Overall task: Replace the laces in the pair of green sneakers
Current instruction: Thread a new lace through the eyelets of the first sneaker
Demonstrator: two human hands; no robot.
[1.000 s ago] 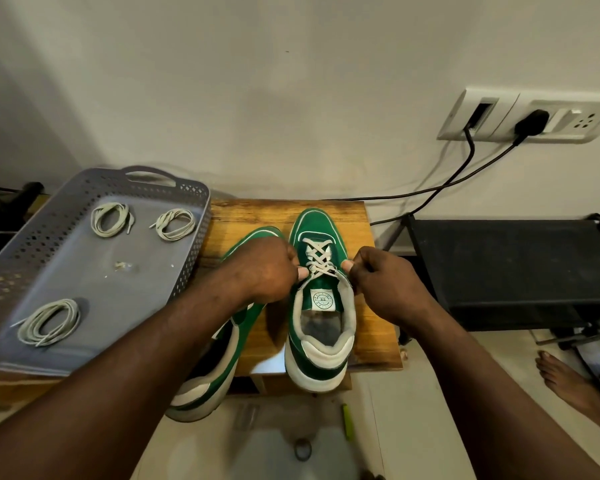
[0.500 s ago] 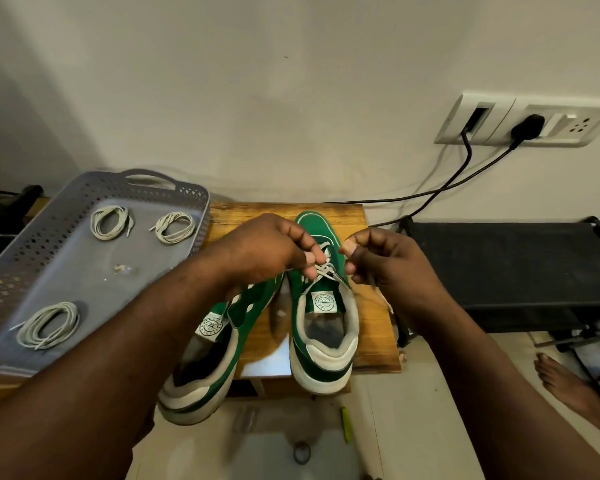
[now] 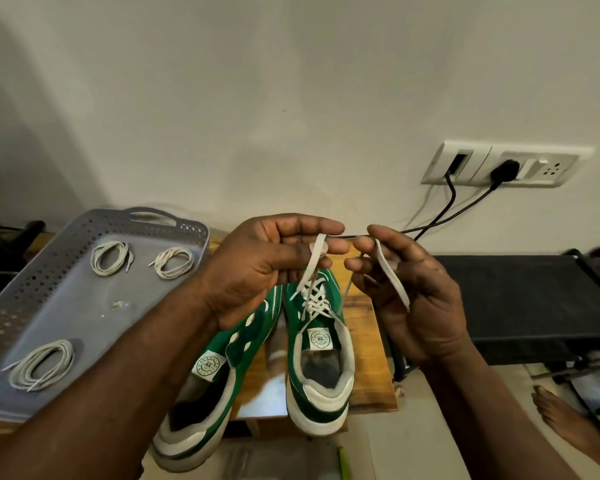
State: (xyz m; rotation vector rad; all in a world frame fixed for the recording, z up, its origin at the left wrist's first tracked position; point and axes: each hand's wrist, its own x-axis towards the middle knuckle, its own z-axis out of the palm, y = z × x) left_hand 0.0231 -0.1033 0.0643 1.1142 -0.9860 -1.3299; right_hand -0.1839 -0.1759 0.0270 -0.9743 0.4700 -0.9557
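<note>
Two green sneakers with white soles stand on a small wooden table [image 3: 371, 348], heels toward me. The right sneaker [image 3: 321, 368] carries a white lace [image 3: 312, 299] crossed through its eyelets. My left hand [image 3: 267, 268] pinches one lace end and holds it up above the shoe. My right hand [image 3: 409, 289] pinches the other end, which hangs down across its palm. The left sneaker [image 3: 205, 403] lies beside it, partly under my left forearm, with no lace showing in it.
A grey perforated tray [image 3: 32, 306] at the left holds three coiled white laces [image 3: 42, 365]. A black rack [image 3: 520, 306] stands to the right. Black cables [image 3: 465, 206] run from wall sockets down behind the table. A bare foot [image 3: 568, 420] rests on the floor at the right.
Both hands have risen from the right sneaker's tongue, pulling the two lace ends up and apart. The view has tilted upward.
</note>
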